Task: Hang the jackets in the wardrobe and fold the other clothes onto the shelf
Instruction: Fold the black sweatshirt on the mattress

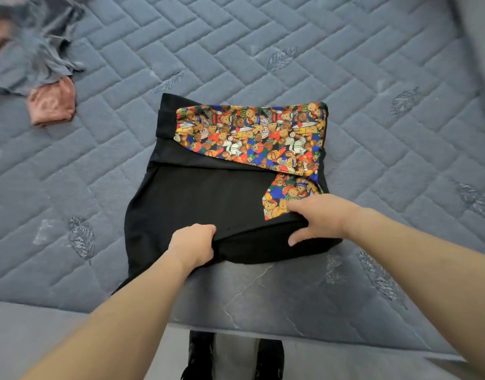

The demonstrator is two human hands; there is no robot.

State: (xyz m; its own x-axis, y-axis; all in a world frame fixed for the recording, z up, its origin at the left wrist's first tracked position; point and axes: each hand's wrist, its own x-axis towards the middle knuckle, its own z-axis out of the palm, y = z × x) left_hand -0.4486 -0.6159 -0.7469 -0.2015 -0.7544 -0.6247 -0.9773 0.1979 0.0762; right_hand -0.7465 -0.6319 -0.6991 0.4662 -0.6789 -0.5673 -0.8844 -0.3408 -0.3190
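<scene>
the grey quilted mattress (263, 50) is lying under everything. at its near middle the black garment (197, 198) with the teddy-bear print sleeve (249, 133) is lying partly folded. far left of the garment, a grey and pink clothes heap (44, 78) is sitting. the left hand (193, 244) and right hand (315, 218) are both gripping the garment's near edge.

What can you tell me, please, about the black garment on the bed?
The black garment lies partly folded on the grey quilted mattress, near its front edge. It looks like matte black cloth with teddy-bear print panels, one folded across the far end, a smaller patch by the right hand. Both hands grip its near edge, the left hand bunching the cloth.
</scene>
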